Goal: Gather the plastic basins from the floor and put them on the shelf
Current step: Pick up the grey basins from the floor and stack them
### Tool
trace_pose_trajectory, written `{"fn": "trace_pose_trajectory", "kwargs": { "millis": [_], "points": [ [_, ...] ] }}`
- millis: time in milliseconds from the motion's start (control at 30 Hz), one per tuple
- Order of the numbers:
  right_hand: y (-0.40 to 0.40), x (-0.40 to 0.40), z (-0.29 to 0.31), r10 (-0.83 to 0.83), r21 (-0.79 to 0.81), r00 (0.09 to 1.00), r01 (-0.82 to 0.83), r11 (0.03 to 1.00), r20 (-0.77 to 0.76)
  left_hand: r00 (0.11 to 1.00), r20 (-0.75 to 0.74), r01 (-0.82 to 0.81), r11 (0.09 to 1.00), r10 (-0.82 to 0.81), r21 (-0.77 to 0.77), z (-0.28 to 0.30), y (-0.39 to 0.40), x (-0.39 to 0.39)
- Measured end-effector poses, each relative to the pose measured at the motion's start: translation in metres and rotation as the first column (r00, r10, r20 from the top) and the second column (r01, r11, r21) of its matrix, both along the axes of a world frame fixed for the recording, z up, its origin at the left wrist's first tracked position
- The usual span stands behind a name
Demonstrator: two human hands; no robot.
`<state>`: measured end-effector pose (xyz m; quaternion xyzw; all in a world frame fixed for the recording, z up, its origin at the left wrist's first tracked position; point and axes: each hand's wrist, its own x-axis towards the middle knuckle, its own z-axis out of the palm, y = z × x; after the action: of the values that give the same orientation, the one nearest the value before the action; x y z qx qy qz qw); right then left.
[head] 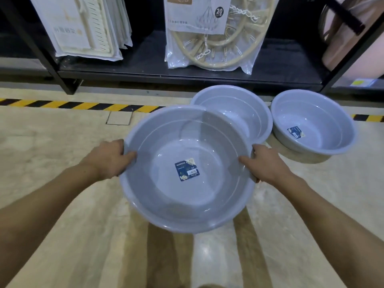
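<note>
Above the floor (62,142), grey basin (187,169), labelled inside, upright; left hand (110,159) and right hand (268,163) closed on opposite rims.

Both bare forearms reach forward from the lower corners, angling inward. The left hand (111,160) is curled, thumb pointing inward and lying flat, fingers tucked under out of sight. The right hand (267,164) mirrors it, thumb stretched inward, its fingers likewise hidden beneath.
</note>
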<state>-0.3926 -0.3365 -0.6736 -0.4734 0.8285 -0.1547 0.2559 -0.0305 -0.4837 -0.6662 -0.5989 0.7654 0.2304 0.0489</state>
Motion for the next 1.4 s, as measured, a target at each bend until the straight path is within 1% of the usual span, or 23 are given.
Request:
{"fn": "trace_pose_trajectory", "kwargs": {
  "millis": [67,100,167,233,367,433,567,667,800,933,1033,1233,1333,1400],
  "points": [
    [-0.015,-0.010,0.015,-0.041,-0.049,0.998,0.039,0.998,-0.051,0.998,0.062,0.026,0.994,-0.020,-0.108,0.021,-0.022,-0.022],
    [-0.023,-0.016,0.022,-0.068,-0.067,0.994,0.062,0.996,-0.090,0.998,0.067,0.033,0.989,-0.023,-0.144,0.031,-0.033,-0.034],
    [-0.037,-0.029,0.037,-0.145,-0.104,0.980,0.132,0.986,-0.137,0.999,0.038,0.040,0.983,-0.033,-0.180,0.048,-0.052,-0.058],
    [-0.047,-0.044,0.050,-0.196,-0.140,0.970,0.176,0.974,-0.143,0.998,0.029,0.052,0.976,-0.047,-0.211,0.064,-0.068,-0.078],
    [-0.057,-0.073,0.069,-0.223,-0.226,0.960,0.183,0.957,-0.171,0.997,0.039,0.072,0.948,-0.063,-0.311,0.087,-0.089,-0.108],
    [-0.062,-0.086,0.075,-0.246,-0.277,0.951,0.188,0.942,-0.190,0.997,0.016,0.075,0.945,-0.074,-0.319,0.095,-0.098,-0.122],
    [-0.075,-0.115,0.078,-0.321,-0.375,0.926,0.231,0.898,-0.197,0.995,-0.026,0.085,0.962,-0.095,-0.259,0.100,-0.113,-0.150],
    [-0.087,-0.138,0.070,-0.322,-0.370,0.926,0.234,0.899,-0.196,0.995,-0.023,0.084,0.966,-0.093,-0.242,0.085,-0.123,-0.174],
    [-0.103,-0.166,0.040,-0.347,-0.329,0.911,0.264,0.907,-0.225,0.997,-0.006,0.075,0.977,-0.078,-0.202,0.047,-0.138,-0.204],
    [-0.116,-0.184,0.009,-0.353,-0.254,0.904,0.292,0.922,-0.243,0.998,-0.002,0.062,0.986,-0.063,-0.156,0.008,-0.149,-0.227],
    [-0.124,-0.191,-0.012,-0.370,-0.206,0.901,0.326,0.922,-0.228,0.998,0.023,0.061,0.992,-0.058,-0.113,-0.013,-0.155,-0.240],
    [-0.134,-0.191,-0.046,-0.399,-0.151,0.898,0.375,0.915,-0.187,0.996,0.060,0.066,0.990,-0.059,-0.122,-0.050,-0.170,-0.250],
    [-0.135,-0.188,-0.061,-0.398,-0.119,0.899,0.382,0.916,-0.180,0.994,0.103,0.050,0.989,-0.036,-0.141,-0.069,-0.175,-0.251],
    [-0.137,-0.185,-0.068,-0.407,-0.104,0.895,0.395,0.913,-0.183,0.995,0.101,0.026,0.989,-0.011,-0.146,-0.080,-0.176,-0.252]
  ]
}}
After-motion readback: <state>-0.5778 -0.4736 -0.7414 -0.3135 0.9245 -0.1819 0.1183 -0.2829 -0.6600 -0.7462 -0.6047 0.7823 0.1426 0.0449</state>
